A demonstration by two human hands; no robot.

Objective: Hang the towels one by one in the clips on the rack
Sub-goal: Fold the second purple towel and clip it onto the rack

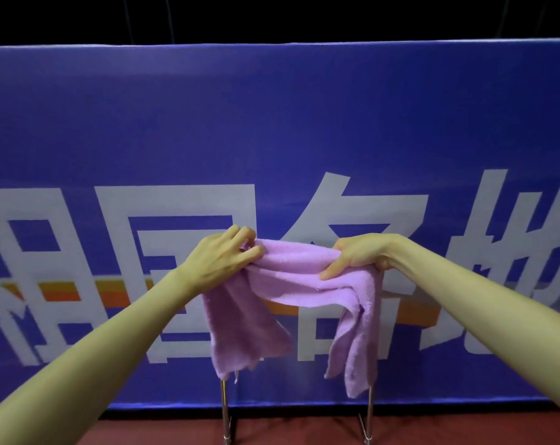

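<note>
From the head view, the left hand point(219, 263) and right hand point(357, 256) each pinch the lilac towel point(291, 281), bunched above the rack point(224, 409), whose clips are hidden, so hanging looks unfinished.

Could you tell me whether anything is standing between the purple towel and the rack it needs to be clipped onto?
Nothing visible does. The left hand and right hand grip the purple towel bunched between them, right above the rack's two metal legs. The towel hides the rack's top, so the clips cannot be seen.
</note>
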